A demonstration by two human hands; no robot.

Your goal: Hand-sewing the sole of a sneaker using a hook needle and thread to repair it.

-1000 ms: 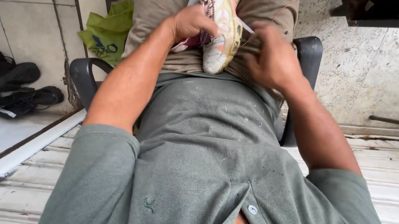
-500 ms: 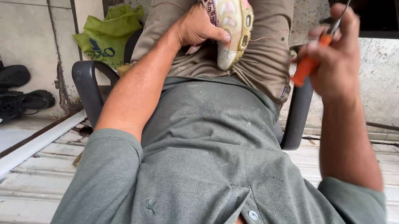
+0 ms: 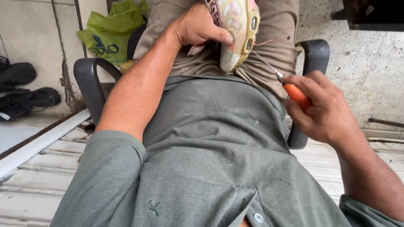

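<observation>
Seated, a person's left hand point(image 3: 196, 27) grips a yellow and pink sneaker point(image 3: 233, 20) on the lap. Their right hand point(image 3: 324, 111) is closed around an orange-handled awl point(image 3: 288, 86), its metal tip touching the sole.

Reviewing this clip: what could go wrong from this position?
1. The metal tip of the orange-handled awl in the right hand points at the sneaker resting on the lap; a slip could likely jab the thigh.
2. The left hand has its thumb on the sole close to the tip, so it might get pricked.
3. A thin thread trails nearby and may snag.
</observation>
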